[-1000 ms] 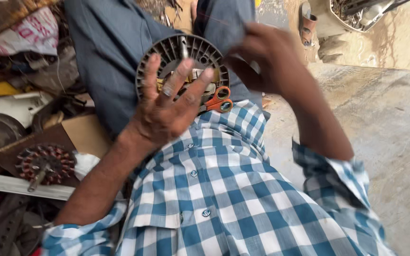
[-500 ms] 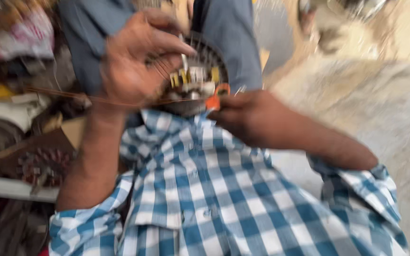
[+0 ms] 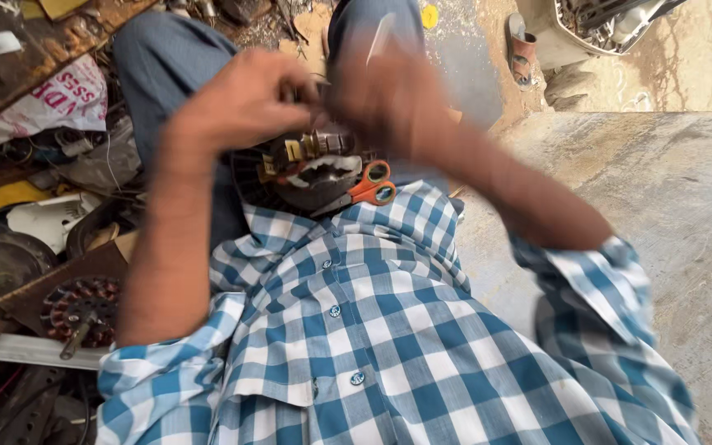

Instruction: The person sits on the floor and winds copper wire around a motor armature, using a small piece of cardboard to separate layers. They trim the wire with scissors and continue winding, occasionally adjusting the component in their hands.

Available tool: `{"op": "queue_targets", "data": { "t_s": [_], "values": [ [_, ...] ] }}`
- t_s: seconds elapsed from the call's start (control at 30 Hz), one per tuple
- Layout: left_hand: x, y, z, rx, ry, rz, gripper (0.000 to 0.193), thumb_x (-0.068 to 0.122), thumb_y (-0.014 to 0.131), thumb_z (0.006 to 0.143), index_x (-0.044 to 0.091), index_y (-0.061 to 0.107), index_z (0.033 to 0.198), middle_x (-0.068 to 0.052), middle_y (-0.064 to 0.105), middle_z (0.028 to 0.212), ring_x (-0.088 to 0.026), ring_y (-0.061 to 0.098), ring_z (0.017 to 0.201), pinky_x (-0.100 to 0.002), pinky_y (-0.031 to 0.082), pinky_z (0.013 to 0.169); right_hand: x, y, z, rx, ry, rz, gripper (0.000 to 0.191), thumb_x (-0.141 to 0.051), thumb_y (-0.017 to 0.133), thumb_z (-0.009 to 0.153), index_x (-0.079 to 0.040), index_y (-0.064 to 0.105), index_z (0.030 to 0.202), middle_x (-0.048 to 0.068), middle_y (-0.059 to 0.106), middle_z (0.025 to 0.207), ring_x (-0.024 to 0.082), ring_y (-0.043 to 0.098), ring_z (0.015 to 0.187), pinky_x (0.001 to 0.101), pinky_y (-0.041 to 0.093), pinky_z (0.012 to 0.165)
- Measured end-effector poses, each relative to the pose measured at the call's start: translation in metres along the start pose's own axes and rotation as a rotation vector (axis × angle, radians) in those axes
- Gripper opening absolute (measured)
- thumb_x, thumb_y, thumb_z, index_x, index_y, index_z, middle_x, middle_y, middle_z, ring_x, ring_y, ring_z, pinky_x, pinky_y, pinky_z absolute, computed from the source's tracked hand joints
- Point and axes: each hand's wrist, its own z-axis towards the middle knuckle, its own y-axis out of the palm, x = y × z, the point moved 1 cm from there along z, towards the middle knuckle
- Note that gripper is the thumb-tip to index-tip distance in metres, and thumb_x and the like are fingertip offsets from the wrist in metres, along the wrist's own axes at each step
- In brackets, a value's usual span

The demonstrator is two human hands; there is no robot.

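Both hands raised over the lap, blurred. Left hand (image 3: 245, 103) and right hand (image 3: 385, 95) meet fingertip to fingertip; whether either grip pinches anything cannot be told. Directly beneath them, on the lap, lies a round dark motor housing (image 3: 306, 173) holding a wound core with yellowish parts. Orange-handled scissors (image 3: 368, 185) rest touching its right edge. A copper-wound stator (image 3: 80, 309) lies on cardboard at left.

Both hands motion-blurred, right hand (image 3: 389, 99) worst; fingers indistinct, grip undeterminable. Motor part (image 3: 306, 169) half hidden behind left hand (image 3: 241, 103). Orange scissors (image 3: 368, 185) blades concealed.
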Motion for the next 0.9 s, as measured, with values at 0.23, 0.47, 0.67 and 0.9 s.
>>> {"op": "queue_targets", "data": {
  "t_s": [0.23, 0.47, 0.67, 0.9],
  "values": [
    [0.039, 0.046, -0.058, 0.499, 0.379, 0.661, 0.02, 0.005, 0.068, 0.073, 0.016, 0.078, 0.086, -0.015, 0.074, 0.117, -0.039, 0.068, 0.109, -0.053, 0.055, 0.094, -0.016, -0.069, -0.038, -0.008, 0.018, 0.509, 0.011, -0.011, 0.078, 0.087, -0.006, 0.077, 0.098, 0.01, 0.065, 0.087, 0.026, 0.067, 0.07, 0.0402, 0.053, 0.06],
    [-0.025, 0.056, -0.041, 0.587, 0.299, -0.298, 0.012, 0.011, 0.077, 0.088, 0.003, 0.07, 0.083, -0.016, 0.064, 0.109, -0.022, 0.064, 0.09, -0.038, 0.055, 0.084, 0.056, 0.06, -0.002, 0.275, 0.115, 0.614, 0.002, -0.006, 0.076, 0.1, -0.008, 0.074, 0.099, 0.006, 0.068, 0.094, 0.024, 0.071, 0.077, 0.0361, 0.055, 0.064],
    [0.007, -0.004, -0.007, -0.006, 0.012, -0.074, 0.011, 0.011, 0.079, 0.085, 0.008, 0.078, 0.096, -0.007, 0.073, 0.092, -0.018, 0.066, 0.079, -0.032, 0.052, 0.07, -0.032, -0.032, -0.012, -0.135, -0.102, 0.368, 0.01, -0.019, 0.078, 0.086, -0.01, 0.074, 0.082, 0.008, 0.067, 0.079, 0.029, 0.067, 0.071, 0.045, 0.052, 0.056],
    [0.01, 0.079, -0.079, 0.495, 0.371, 0.635, 0.004, 0.018, 0.079, 0.099, 0.014, 0.079, 0.098, -0.015, 0.046, 0.156, -0.034, 0.033, 0.149, -0.052, 0.02, 0.128, 0.01, -0.046, -0.061, -0.019, -0.021, 0.633, 0.015, -0.012, 0.081, 0.094, -0.005, 0.077, 0.106, 0.008, 0.061, 0.085, 0.018, 0.057, 0.065, 0.0343, 0.045, 0.055]
  ]
}}
